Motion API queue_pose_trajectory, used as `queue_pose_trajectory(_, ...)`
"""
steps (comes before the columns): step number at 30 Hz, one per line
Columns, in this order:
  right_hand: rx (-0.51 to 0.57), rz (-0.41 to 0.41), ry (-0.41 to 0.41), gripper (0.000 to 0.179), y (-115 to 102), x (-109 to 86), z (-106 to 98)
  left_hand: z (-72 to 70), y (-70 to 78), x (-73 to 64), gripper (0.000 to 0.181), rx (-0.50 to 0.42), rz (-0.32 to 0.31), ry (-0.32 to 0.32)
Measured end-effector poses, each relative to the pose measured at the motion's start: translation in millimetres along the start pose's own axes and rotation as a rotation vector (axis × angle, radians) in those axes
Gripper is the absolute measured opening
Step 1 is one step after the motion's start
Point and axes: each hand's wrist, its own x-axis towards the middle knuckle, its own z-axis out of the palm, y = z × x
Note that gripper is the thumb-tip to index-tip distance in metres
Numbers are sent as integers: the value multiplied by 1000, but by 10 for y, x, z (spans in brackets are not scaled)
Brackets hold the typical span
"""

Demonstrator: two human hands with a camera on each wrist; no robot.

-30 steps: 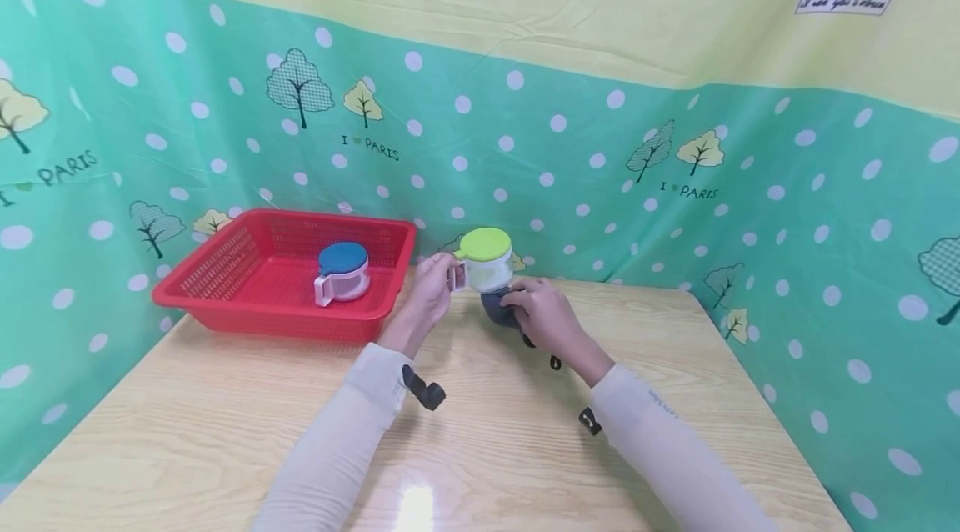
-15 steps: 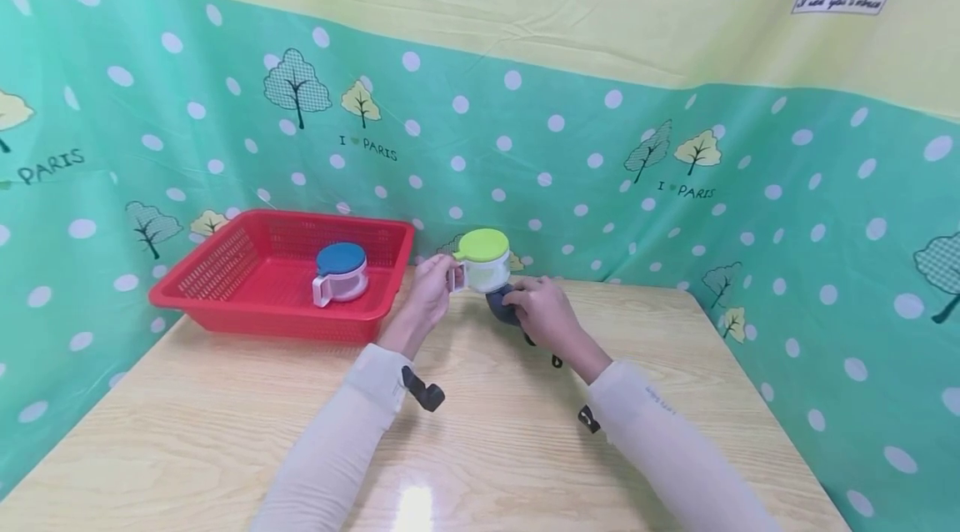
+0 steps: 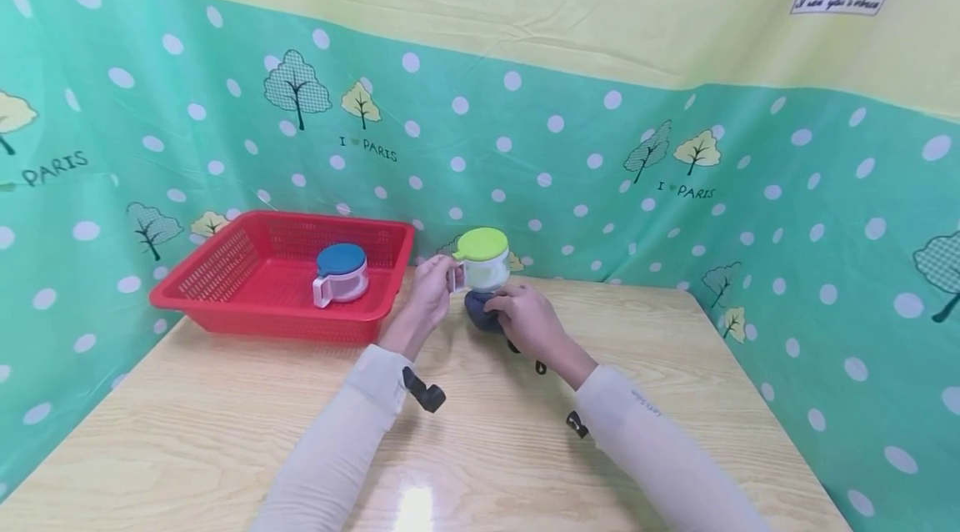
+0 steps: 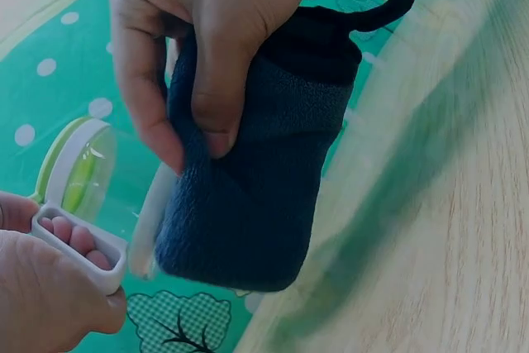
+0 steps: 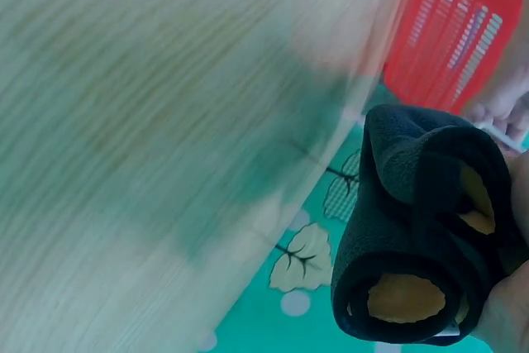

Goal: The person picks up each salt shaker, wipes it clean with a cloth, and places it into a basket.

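A clear jar (image 3: 487, 274) with a lime-green lid (image 3: 482, 243) is held above the table near its far edge. My left hand (image 3: 429, 292) grips its white handle (image 4: 92, 258), with fingers curled through the loop. My right hand (image 3: 527, 321) pinches a dark blue fleecy cloth (image 3: 482, 313) at the jar's underside. The left wrist view shows the thumb and fingers on a fold of this cloth (image 4: 260, 196), which hides part of the jar. Black trim and a dark hanging loop (image 4: 384, 14) show at one end. The right wrist view shows the cloth (image 5: 393, 192) bent into open-ended folds.
To the left, a red plastic basket (image 3: 262, 325) stands on the wooden table (image 3: 495, 449). Inside it sits another clear jar (image 3: 349, 286) with a blue lid (image 3: 341, 258) and a white handle. A patterned green curtain (image 3: 517, 173) hangs close behind the table.
My right hand has shifted left with the cloth, which now lies further under the jar. My left hand and the jar stay nearly in place.
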Motion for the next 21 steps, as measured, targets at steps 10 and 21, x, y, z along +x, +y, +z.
queue_pose_trajectory(10, 10, 86, 122, 22, 301, -17, -61, 10, 58, -15, 21, 1, -16, -16)
queue_pose_trajectory(21, -15, -25, 177, 21, 276, 3, 46, 32, 66, -28, 23, -21, 8, -22)
